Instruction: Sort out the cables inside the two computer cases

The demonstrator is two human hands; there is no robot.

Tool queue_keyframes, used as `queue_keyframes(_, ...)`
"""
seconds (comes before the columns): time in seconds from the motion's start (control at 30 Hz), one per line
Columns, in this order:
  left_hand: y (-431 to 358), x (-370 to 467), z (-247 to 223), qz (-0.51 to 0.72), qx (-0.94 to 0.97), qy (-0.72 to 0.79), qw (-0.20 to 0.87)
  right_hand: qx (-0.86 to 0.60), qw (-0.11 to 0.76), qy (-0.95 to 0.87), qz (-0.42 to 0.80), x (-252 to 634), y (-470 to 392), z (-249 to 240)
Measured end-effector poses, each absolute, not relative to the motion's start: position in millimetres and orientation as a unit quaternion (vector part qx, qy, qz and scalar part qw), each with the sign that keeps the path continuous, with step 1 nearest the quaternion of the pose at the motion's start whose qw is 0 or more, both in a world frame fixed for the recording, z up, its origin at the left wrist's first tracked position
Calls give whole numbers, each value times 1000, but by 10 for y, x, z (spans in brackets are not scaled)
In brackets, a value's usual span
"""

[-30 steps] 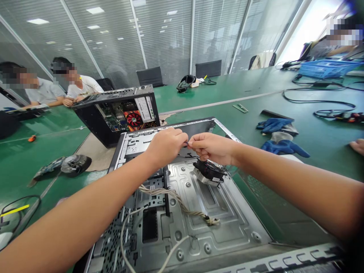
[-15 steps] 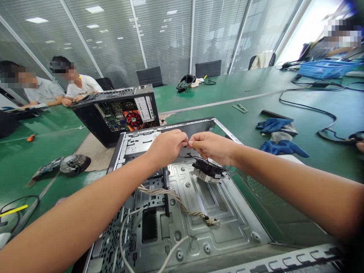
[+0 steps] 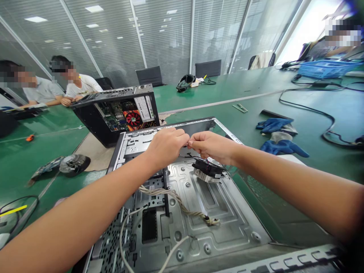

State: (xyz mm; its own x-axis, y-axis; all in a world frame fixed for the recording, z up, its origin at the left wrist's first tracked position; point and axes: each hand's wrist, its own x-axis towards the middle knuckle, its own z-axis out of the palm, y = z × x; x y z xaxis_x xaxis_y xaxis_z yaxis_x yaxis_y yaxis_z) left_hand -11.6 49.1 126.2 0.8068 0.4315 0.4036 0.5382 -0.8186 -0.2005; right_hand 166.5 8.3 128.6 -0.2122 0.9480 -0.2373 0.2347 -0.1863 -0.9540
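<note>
Head view: above an open silver sheet-metal computer case, the left hand and right hand are pinched closed, fingertips meeting, almost unmoved from half a second ago; what is held between them cannot be told. Inside the case, beside its right wall, a black cooling fan with a silver metal heat sink has been turned slightly within the last second. Fine fingertip work is suggested.
</note>
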Motion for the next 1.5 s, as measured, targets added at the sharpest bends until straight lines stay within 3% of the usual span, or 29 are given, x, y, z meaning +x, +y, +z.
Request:
queue_keyframes(0.3, 493, -109, 1262, -171, -938, -278, 119, -528, 327, -560, 548, 1687, 102, 1229)
queue_keyframes(0.7, 465, -109, 1299, -168, -932, -262, 185, -544, 320, -555, 542, 1669, 90, 1276)
queue_keyframes(1.07, 488, -86, 1302, -189, -917, -351, 4, -556, 314, -611, 467, 1675, 101, 1221)
queue_keyframes(1.3, 454, -114, 1316, -177, -928, -291, 150, -546, 323, -593, 495, 1687, 123, 1219)
queue_keyframes(1.5, 443, -109, 1316, -184, -929, -283, 153, -533, 330, -583, 517, 1678, 105, 1244)
